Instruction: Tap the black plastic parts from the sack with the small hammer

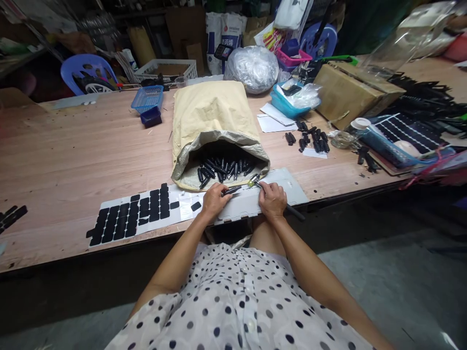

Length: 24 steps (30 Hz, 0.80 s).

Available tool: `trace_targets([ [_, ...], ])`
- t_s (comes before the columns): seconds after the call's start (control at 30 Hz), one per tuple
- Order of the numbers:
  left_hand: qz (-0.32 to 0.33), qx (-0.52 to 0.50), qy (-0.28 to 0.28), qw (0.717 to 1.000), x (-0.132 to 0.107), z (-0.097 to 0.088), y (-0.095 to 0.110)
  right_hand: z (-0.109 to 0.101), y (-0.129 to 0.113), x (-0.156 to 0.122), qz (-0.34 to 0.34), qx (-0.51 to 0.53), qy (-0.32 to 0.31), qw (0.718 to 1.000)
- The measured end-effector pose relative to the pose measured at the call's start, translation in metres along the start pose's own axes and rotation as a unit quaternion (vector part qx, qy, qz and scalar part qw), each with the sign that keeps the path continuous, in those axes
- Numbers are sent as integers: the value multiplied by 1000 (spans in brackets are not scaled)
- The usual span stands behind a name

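My left hand [214, 199] is closed round a small black stick-shaped part [232, 190] at the table's near edge. My right hand [272, 198] is closed on a thin tool [255, 183] with a black handle that juts out to the right of the hand; its metal tip meets the part's end. Both hands rest on a white sheet [241, 201]. Just behind them lies a yellow woven sack [211, 116], its mouth open toward me and holding several more black parts [222, 170].
Rows of black rectangular pads [127, 218] cover the white sheet's left end. Loose black parts [310, 138] lie at the right near a cardboard box [350, 92]. Blue baskets [148, 98], a plastic bag bundle [251, 68] and a blue stool [87, 73] stand further back.
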<state>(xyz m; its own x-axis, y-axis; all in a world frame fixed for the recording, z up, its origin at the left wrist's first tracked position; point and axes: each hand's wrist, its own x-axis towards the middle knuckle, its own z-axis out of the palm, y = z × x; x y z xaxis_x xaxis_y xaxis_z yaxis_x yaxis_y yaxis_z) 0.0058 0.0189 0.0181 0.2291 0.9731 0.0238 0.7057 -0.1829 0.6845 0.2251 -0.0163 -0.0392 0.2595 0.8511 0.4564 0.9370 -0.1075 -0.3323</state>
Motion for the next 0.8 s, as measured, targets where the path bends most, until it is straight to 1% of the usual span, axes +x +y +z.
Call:
trace_targets([
  [0.07,-15,3,-7,1000,-1,12,0,0,-1,0,-1,-6,2,1000],
  [0.13,-15,3,-3,1000,0,17,-3,0,-1,0,-1,-16,-1,1000],
  [0.27,3,-6,5,1000,-1,20,-11,1,0,-1,0,-36,-5,999],
  [0.47,21,9,20,1000,-1,27,-13,2,3,-2,6,-23,-6,1000],
  [0.63,25,15,19,999,1,31,-15,-4,8,4,3,23,-10,1000],
  [0.73,32,15,19,999,1,32,-16,-14,6,5,-3,81,6,997],
  [0.8,37,11,19,999,2,33,-18,-22,0,3,-17,133,12,991],
])
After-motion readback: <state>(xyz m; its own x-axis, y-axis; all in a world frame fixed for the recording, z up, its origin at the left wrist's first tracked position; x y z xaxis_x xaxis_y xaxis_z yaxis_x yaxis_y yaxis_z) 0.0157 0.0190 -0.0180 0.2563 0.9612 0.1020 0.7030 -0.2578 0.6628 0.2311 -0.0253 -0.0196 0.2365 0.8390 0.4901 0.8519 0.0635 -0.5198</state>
